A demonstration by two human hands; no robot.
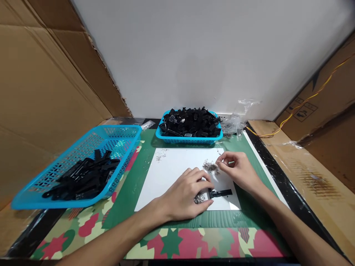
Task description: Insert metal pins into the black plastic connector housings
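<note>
My left hand (pixel 188 194) rests on a white sheet (pixel 172 177), its thumb and fingers curled round the near end of a slim black plastic part (pixel 221 193). Beneath that palm, partly covered, is a pile of small shiny metal pieces (pixel 199 198). Thumb and fingertips of my right hand (pixel 235 168) are pinched together at the edge of a second heap of tiny wire-like metal pieces (pixel 210 166). Whatever they pinch is too small to make out. A few more loose metal bits (pixel 161 155) lie at the sheet's far left corner.
A blue basket (pixel 189 140) heaped with black plastic parts stands at the back. Another blue basket (pixel 131 142), holding longer black parts, is at the left. Clear plastic bags (pixel 234 123) lie back right. Cardboard walls (pixel 50 74) flank both sides; a yellow wire (pixel 291 114) runs down the right.
</note>
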